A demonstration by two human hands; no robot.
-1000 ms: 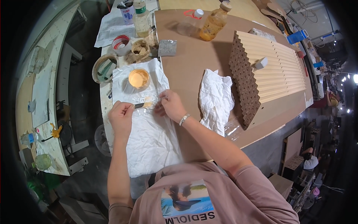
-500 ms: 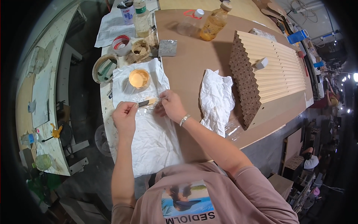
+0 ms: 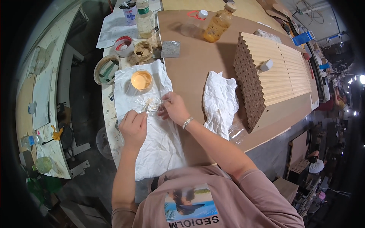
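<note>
My left hand (image 3: 133,126) is closed around a small spatula (image 3: 146,105), seen nearly edge-on, its tip pointing away from me. Some pale tan paste shows near that tip, over a crinkled sheet of clear plastic film (image 3: 153,102). Just to the right, my right hand (image 3: 175,108) pinches the edge of the film, with a bracelet on the wrist. Under both lies a white cloth (image 3: 156,146). Beyond the hands, a round clear cup of orange-tan paste (image 3: 141,80) stands on the cloth.
Open tubs (image 3: 143,50), a grey square sheet (image 3: 170,49) and bottles (image 3: 219,22) stand farther back. A crumpled white cloth (image 3: 221,100) lies right of my hands, beside a ridged wooden panel block (image 3: 281,68) bearing a small white block (image 3: 266,65).
My left hand has shifted right and nearer to me, turning the spatula from lying sideways to pointing away. My right hand stays almost in place at the film.
</note>
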